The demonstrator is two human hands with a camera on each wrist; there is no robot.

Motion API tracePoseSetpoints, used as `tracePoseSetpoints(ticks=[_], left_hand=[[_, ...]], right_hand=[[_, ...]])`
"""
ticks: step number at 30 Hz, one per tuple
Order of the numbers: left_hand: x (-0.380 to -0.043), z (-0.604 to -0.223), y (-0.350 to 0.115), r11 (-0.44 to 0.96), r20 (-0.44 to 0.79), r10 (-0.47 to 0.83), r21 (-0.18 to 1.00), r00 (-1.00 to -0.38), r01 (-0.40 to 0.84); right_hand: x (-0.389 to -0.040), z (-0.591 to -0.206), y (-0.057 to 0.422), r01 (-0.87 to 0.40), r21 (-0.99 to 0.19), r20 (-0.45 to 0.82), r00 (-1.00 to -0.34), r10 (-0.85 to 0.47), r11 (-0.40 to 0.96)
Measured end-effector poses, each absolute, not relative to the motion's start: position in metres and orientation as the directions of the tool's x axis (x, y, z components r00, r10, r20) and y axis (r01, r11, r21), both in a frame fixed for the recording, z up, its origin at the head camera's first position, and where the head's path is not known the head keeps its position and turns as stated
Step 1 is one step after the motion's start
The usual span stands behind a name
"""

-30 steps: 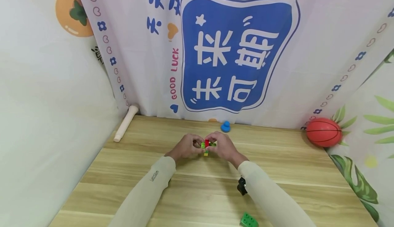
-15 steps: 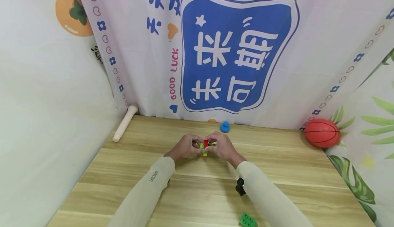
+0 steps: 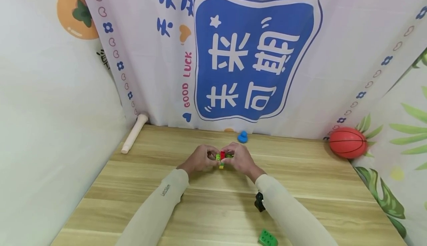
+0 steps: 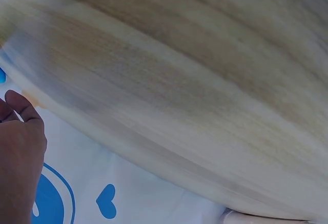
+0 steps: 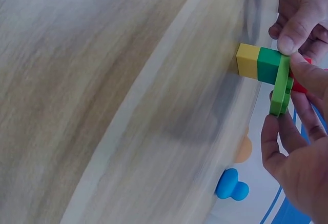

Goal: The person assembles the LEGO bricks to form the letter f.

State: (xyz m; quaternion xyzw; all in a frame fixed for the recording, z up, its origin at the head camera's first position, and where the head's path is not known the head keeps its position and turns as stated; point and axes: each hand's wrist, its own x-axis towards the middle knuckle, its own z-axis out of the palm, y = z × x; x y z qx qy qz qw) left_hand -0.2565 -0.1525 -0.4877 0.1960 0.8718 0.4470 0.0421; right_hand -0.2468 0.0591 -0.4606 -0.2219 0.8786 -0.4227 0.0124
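In the head view my left hand and right hand meet over the table, both pinching one small stack of toy building blocks. The right wrist view shows the stack: a yellow block, a dark green block, a long light green plate set crosswise, and a red block partly behind my right thumb. My left thumb presses by the plate's upper end; my right fingertips touch its lower end. The left wrist view catches only part of my left hand, with the blocks out of sight.
A blue knobbed toy stands behind the hands near the curtain. A green block lies at the front. The red ball is at the back right, a pale stick at the back left. A black device shows by my right sleeve.
Both hands keep their grip on the block stack in about the same pose. The whole head view has shifted slightly; nothing on the table has moved.
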Motion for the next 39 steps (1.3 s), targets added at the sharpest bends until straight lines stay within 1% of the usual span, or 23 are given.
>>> tracePoseSetpoints(ticks=[13, 21, 31, 39], left_hand=[[-0.2577, -0.4863, -0.1516, 0.537, 0.119, 0.393, 0.776, -0.912, 0.332], [-0.2572, -0.4878, -0.1515, 0.546, 0.106, 0.374, 0.778, -0.921, 0.311], [-0.2549, -0.4841, -0.1504, 0.547, 0.100, 0.356, 0.784, -0.929, 0.294], [-0.2551, -0.4851, -0.1500, 0.545, 0.090, 0.369, 0.785, -0.925, 0.293]], right_hand=[[-0.2524, -0.4604, 0.0599, -0.329, -0.756, 0.111, -0.917, -0.384, 0.566], [-0.2516, -0.4594, 0.0592, -0.320, -0.766, 0.108, -0.919, -0.380, 0.557], [-0.2503, -0.4557, 0.0591, -0.336, -0.758, 0.123, -0.915, -0.384, 0.559], [-0.2502, -0.4578, 0.0595, -0.349, -0.727, 0.113, -0.910, -0.398, 0.592]])
